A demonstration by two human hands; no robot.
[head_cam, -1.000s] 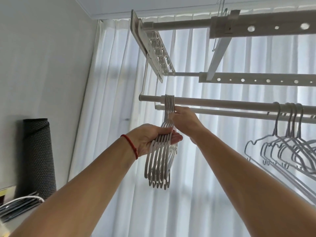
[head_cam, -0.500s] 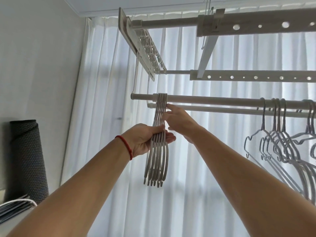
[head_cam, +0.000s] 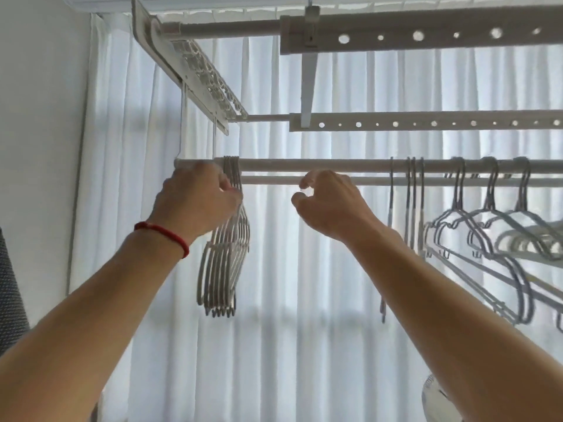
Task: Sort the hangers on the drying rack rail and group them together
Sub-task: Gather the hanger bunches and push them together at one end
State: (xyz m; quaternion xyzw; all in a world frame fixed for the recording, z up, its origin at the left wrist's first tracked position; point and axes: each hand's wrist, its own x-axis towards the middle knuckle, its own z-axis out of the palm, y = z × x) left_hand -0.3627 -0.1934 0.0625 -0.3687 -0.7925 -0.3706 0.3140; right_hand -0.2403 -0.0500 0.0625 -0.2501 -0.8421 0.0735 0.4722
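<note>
A tight bundle of several grey hangers [head_cam: 224, 269] hangs at the left end of the white drying rack rail [head_cam: 313, 165]. My left hand [head_cam: 195, 202] grips the necks of this bundle just below the rail. My right hand [head_cam: 327, 202] hovers under the rail to the right of the bundle, fingers loosely curled, holding nothing. Further right, several thin hangers [head_cam: 409, 205] hang edge-on, and more grey hangers [head_cam: 487, 236] are spread along the rail toward the right edge.
The rack's upper perforated bars [head_cam: 426, 35] and side frame [head_cam: 198, 71] sit overhead. White curtains [head_cam: 304, 330] fill the background. A plain wall [head_cam: 39, 117] stands at the left, with a dark rolled mat [head_cam: 9, 284] at its edge. A white fan top [head_cam: 438, 400] shows bottom right.
My left hand rose from the bundle's shoulders to its necks near the rail. My right hand let go of the hooks and moved right, away from the bundle.
</note>
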